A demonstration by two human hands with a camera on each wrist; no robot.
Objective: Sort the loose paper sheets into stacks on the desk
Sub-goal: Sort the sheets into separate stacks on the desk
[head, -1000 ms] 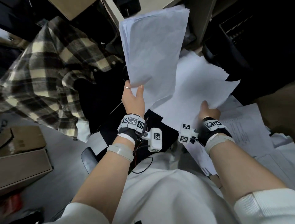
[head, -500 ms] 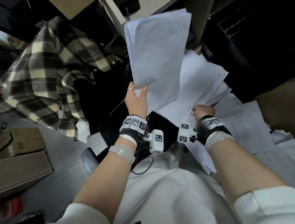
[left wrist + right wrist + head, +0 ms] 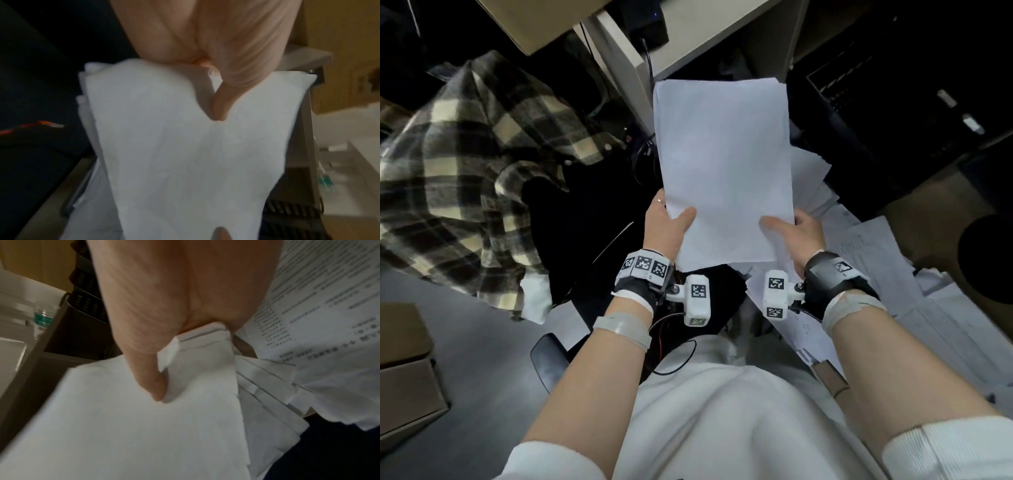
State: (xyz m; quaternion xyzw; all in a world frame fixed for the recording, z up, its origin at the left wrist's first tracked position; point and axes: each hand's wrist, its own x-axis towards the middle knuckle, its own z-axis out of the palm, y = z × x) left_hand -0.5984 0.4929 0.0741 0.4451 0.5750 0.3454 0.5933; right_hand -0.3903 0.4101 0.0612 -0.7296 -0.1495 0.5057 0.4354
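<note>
Now, from left to right, the left hand [image 3: 666, 226] pinches the lower left corner of the paper stack [image 3: 724, 164] at frame centre, its long axis running up and away from the person, and the right hand [image 3: 796, 236] grips the lower right corner, both equally near, loose sheets [image 3: 873, 253] lying right.

Head view looks steeply down; both wrist views, somewhat blurred, closely share the paper stack [image 3: 724, 164]
</note>
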